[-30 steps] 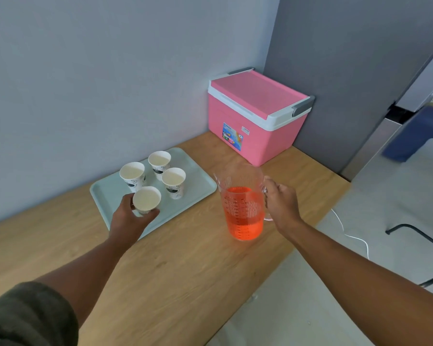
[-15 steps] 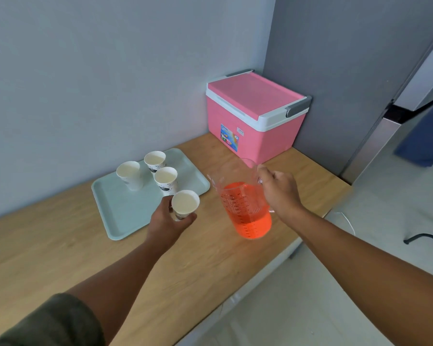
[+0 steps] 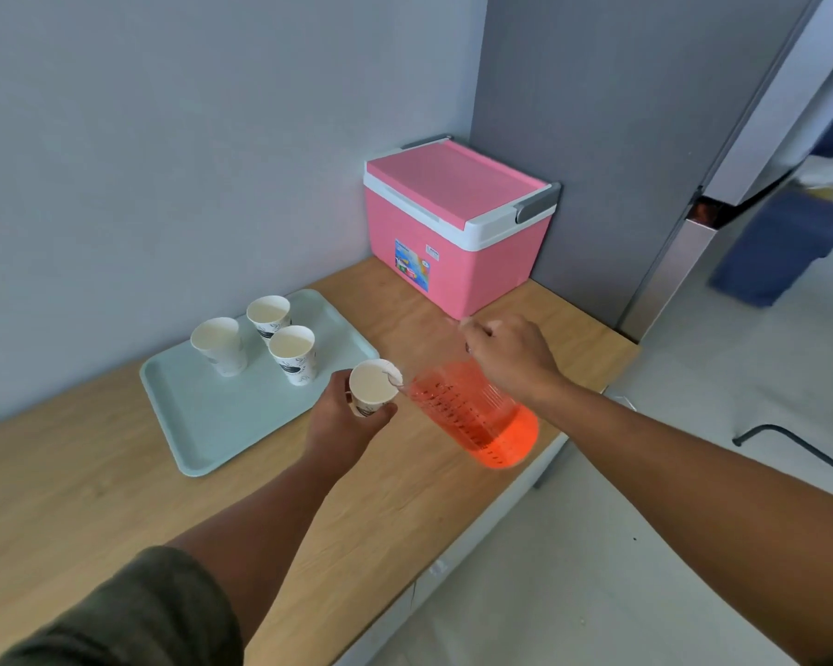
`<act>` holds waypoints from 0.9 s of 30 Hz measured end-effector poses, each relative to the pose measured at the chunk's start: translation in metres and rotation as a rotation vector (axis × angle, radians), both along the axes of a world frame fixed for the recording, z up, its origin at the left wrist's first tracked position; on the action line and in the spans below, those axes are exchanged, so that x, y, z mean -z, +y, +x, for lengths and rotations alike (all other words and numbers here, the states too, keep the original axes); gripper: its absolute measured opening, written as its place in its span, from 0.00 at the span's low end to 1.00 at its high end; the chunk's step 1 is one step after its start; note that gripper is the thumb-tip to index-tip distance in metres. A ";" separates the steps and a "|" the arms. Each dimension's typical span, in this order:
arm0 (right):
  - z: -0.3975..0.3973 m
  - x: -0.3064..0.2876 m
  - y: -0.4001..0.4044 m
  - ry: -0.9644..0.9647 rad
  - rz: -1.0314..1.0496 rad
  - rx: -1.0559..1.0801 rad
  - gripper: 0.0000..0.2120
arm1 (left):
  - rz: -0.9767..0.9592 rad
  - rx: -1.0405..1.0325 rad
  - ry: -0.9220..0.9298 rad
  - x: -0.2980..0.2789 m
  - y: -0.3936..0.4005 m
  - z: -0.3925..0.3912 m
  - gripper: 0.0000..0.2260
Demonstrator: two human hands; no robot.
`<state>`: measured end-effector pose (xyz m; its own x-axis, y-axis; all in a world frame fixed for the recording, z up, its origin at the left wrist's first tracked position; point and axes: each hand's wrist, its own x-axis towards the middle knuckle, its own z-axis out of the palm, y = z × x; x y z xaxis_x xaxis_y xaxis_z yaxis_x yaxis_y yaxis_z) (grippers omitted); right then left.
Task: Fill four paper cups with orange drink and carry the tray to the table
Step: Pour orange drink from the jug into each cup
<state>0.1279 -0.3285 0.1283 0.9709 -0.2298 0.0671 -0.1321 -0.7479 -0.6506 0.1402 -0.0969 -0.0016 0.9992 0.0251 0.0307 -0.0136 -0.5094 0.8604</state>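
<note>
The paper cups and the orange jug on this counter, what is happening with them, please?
A person is about to pour. The left hand holds one white paper cup just off the pale green plastic tray, while the right hand tilts the clear plastic jug of orange drink, its spout at the cup's rim. The held cup looks empty, as do the three other paper cups standing on the tray. A pink cooler box sits closed in the corner.

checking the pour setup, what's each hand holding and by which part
The left hand grips a paper cup round its side wall. The right hand holds the tilted pitcher of orange drink at its handle side; the handle itself is hidden.
</note>
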 end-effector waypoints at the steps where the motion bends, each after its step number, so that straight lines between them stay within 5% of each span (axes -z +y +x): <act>1: 0.000 -0.001 0.001 0.000 -0.025 0.010 0.28 | 0.001 0.016 -0.004 0.000 0.001 0.002 0.28; 27: -0.003 -0.018 0.038 0.093 -0.317 0.117 0.25 | -0.020 0.201 -0.003 0.007 0.024 0.022 0.30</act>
